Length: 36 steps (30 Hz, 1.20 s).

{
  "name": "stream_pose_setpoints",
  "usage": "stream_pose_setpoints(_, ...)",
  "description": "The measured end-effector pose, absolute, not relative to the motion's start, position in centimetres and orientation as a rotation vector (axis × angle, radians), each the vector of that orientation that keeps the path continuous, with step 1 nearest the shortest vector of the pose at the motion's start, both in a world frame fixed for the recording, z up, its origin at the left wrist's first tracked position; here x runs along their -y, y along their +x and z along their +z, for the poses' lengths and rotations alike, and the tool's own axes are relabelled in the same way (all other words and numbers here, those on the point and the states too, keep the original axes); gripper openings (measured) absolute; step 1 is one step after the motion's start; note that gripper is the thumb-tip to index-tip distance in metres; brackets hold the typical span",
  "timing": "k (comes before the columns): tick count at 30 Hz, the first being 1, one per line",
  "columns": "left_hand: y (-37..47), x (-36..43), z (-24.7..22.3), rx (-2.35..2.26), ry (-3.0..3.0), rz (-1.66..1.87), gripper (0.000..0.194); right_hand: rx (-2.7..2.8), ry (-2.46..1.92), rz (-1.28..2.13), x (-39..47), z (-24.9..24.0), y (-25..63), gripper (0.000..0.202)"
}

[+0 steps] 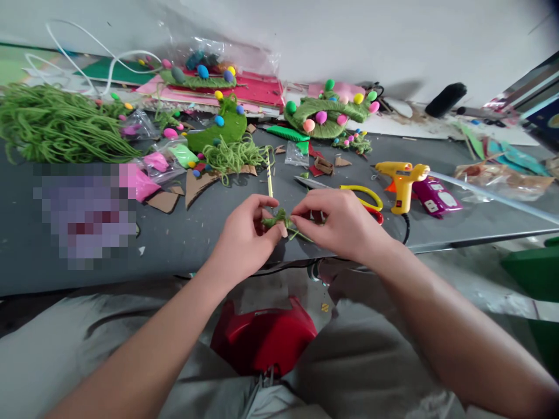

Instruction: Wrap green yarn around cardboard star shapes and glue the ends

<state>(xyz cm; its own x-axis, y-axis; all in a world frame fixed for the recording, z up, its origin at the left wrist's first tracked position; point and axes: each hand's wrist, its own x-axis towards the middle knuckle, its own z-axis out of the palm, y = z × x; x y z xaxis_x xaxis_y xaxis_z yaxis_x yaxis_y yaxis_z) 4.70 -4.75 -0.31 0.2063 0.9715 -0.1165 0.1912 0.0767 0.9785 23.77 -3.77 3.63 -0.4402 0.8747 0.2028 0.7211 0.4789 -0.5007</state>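
Near the table's front edge, a small tangle of green yarn (276, 219) sits between my two hands. My left hand (251, 235) pinches it between thumb and fingers. From the other side, my right hand (329, 220) grips the yarn with thumb and forefinger, and a strand hangs below its fingers. Just beyond my right hand lie scissors (361, 196) with yellow and red handles, partly covered by the hand. A thin yellow patterned stick (269, 174) lies beyond my left hand. Past it rests a loose heap of green yarn (233, 156).
A yellow glue gun (402, 180) and a purple packet (437, 195) lie to the right. Green yarn-wrapped wreaths (323, 116) with coloured balls lie at the back. A big yarn bundle (61, 125) fills the left, near cardboard scraps (198, 186). A red stool (264, 334) is below.
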Motion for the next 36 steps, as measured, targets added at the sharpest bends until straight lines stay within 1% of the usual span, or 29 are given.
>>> stream_pose_setpoints(5, 5.0, 4.7, -0.4, -1.245, 1.341, 1.011, 0.032, 2.301, -1.347, 0.555, 4.7, 3.2, 23.0, 0.013)
stream_pose_setpoints(9, 5.0, 4.4, -0.2, -1.175, 1.160, 1.128, 0.035, 2.288, -1.319, 0.576, 4.8, 2.9, 23.2, 0.013)
stream_pose_setpoints(15, 4.7, 4.2, -0.2, -1.066, 1.027, 1.110, 0.039, 2.265, -1.225, 0.665, 4.4, 3.2, 23.6, 0.016)
stream_pose_setpoints(19, 4.3, 4.2, 0.2, -0.990, 0.979, 1.015, 0.040, 2.194, -1.194, 0.827, 4.2, 3.4, 23.9, 0.016)
stream_pose_setpoints(24, 3.9, 4.2, 0.7, -0.946, 0.972, 0.941, 0.036, 2.006, -1.227, 1.161, 3.9, 3.5, 24.4, 0.017)
stream_pose_setpoints(27, 3.8, 4.3, 0.6, -0.923, 0.944, 0.926, 0.038, 1.893, -1.203, 1.267, 3.8, 3.4, 24.7, 0.020)
stream_pose_setpoints(31, 3.9, 4.3, 0.2, -1.006, 0.911, 0.979, 0.039, 1.904, -1.191, 1.219, 3.9, 3.6, 24.7, 0.016)
stream_pose_setpoints(36, 4.1, 4.3, 0.4, -1.039, 0.813, 1.057, 0.035, 2.093, -1.188, 0.925, 4.4, 3.9, 24.3, 0.014)
